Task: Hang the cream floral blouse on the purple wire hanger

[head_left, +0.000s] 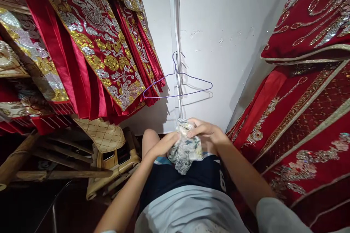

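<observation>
A bunched, light-coloured cloth (186,151) with a dark leafy print is held above my lap. My left hand (166,143) grips its left side, fingers closed on the fabric. On the upper right side, my right hand (203,129) pinches the same cloth between thumb and fingers. The folds hide some fingertips, and the kind of garment cannot be made out. Straight ahead, a purple wire hanger (177,96) hangs bare against the white wall.
Red embroidered garments with gold and silver work (109,54) hang at the left. More red beaded garments (273,116) hang close on the right. A bamboo chair (120,171) stands at lower left, with a phone (123,155) on it. A white cable (177,25) runs down the wall.
</observation>
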Demonstrator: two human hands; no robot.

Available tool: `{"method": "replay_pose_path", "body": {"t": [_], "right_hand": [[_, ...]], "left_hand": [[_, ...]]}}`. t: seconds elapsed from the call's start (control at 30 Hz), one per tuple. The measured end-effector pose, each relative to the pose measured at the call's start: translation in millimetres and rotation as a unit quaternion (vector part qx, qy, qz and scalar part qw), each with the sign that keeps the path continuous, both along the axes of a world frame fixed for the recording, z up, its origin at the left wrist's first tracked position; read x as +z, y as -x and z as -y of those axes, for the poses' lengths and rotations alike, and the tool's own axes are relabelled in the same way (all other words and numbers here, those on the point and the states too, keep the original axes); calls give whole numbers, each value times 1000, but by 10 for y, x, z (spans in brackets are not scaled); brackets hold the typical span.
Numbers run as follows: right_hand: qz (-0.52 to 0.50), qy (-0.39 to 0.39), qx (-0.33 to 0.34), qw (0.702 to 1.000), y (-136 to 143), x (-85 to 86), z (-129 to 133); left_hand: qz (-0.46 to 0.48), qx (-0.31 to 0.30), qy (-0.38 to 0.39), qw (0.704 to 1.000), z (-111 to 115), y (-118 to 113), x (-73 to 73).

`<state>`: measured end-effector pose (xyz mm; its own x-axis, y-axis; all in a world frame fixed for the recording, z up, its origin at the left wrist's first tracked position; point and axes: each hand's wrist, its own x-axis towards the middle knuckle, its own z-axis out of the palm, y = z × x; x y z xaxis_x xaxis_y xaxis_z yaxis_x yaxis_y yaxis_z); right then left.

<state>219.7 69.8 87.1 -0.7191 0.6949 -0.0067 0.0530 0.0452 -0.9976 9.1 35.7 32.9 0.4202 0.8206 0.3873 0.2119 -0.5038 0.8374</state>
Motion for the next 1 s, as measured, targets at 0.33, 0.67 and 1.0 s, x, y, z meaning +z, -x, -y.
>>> {"method": "replay_pose_path", "body": {"t": [0.33, 0.67, 1.0], "right_hand": [[80, -342, -243, 904, -271, 257, -904], [84, -313, -342, 882, -35, 189, -1327], [64, -262, -327, 906, -62, 333, -1063]], "left_hand": [[-384, 171, -115, 900, -38, 1265, 137], [-250, 231, -102, 935, -405, 1225, 604], [-162, 321, -182, 915, -1048, 649, 1262]]}}
